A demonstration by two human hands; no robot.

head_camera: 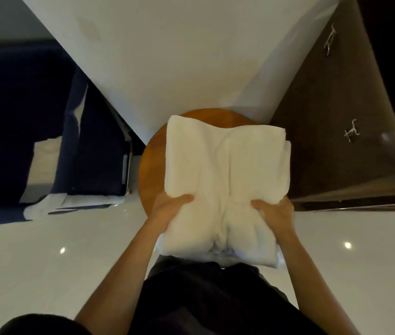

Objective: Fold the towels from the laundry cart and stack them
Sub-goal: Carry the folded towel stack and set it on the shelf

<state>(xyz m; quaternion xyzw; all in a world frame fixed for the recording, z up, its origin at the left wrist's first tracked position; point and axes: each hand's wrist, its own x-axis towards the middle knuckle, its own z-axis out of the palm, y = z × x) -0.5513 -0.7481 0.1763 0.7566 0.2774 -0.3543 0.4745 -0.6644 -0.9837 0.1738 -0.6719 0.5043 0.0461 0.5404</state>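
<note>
White folded towel (225, 165) lies on round wooden table (151, 170), centre crease running away from person; near end overhangs table edge toward body. Left hand (171, 210) grips near-left portion of towel, thumb on top, fingers hidden beneath. Right hand (273, 213) grips near-right portion, thumb on top. Hands apart, one each side of crease. Navy laundry cart (94, 153) stands left of table, white linen (44, 163) inside. Dark brown cabinet (324, 153) with metal handle (351, 134) right of table. Glossy white floor (46, 262) below.

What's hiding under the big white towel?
A round wooden top peeks out left of and beyond the towel. Whatever else lies beneath is covered.
</note>
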